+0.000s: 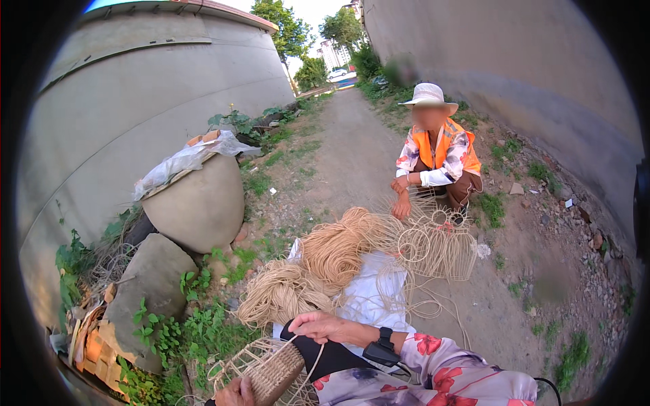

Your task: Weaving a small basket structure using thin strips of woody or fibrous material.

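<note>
A partly woven basket (276, 373) of tan cord lies across my lap, with an open lattice of bare strands along its left side. My left hand (235, 393) grips its lower end, partly cut off by the picture's bottom edge. Above the basket's upper rim, my right hand (322, 327) pinches a thin tan cord (315, 361), part of which hangs in a loop toward my lap. Just beyond my hands, large coils of the same cord (342, 247) are heaped on a white sheet (372, 289).
Across from me a person (440, 145) in an orange vest and white hat crouches behind a wicker frame (440, 247). Loose cords trail over the ground there. At left stand a big clay-coloured jar (196, 203) under plastic and a grey slab (152, 291) among weeds. Walls flank the dirt path (338, 135).
</note>
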`<state>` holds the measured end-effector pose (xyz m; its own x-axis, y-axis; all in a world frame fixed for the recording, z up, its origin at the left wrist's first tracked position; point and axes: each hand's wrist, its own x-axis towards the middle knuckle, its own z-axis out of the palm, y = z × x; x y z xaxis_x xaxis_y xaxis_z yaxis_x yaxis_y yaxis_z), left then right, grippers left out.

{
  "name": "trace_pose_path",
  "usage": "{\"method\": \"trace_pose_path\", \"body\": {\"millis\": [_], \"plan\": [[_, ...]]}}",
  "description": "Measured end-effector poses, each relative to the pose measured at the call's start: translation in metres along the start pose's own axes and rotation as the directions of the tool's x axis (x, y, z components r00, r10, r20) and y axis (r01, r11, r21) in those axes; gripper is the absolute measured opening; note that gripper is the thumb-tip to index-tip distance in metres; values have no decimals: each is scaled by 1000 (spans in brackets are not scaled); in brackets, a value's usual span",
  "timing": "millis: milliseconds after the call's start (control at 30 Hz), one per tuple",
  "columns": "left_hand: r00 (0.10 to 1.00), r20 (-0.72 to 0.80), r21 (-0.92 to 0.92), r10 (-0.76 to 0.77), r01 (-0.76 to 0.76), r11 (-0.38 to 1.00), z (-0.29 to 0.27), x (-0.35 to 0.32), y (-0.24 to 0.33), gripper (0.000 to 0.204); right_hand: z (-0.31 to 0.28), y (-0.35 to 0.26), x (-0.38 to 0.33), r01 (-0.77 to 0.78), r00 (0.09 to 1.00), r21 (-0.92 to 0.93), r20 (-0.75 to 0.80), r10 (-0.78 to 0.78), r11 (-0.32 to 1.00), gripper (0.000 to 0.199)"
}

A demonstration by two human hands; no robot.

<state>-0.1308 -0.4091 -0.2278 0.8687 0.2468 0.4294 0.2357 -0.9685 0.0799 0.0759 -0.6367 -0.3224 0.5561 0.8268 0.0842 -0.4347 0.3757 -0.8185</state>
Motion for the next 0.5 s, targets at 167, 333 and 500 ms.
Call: {"method": "trace_pose_path", "body": {"millis": [167,333,500], "plan": [[988,103,63,-115,109,992,-4,-10,-17,44,-84,-117,-76,194,872,-249,-399,-283,949,17],[997,58,73,-59,54,996,-7,-9,-15,42,-140,-156,-113,4,511,-727,-588,-627,686,21],[1000,-21,83,-11,12,996,5,-17,-23,38,-94,-101,-75,-60,620,-944,-290,-730,324,25]]}}
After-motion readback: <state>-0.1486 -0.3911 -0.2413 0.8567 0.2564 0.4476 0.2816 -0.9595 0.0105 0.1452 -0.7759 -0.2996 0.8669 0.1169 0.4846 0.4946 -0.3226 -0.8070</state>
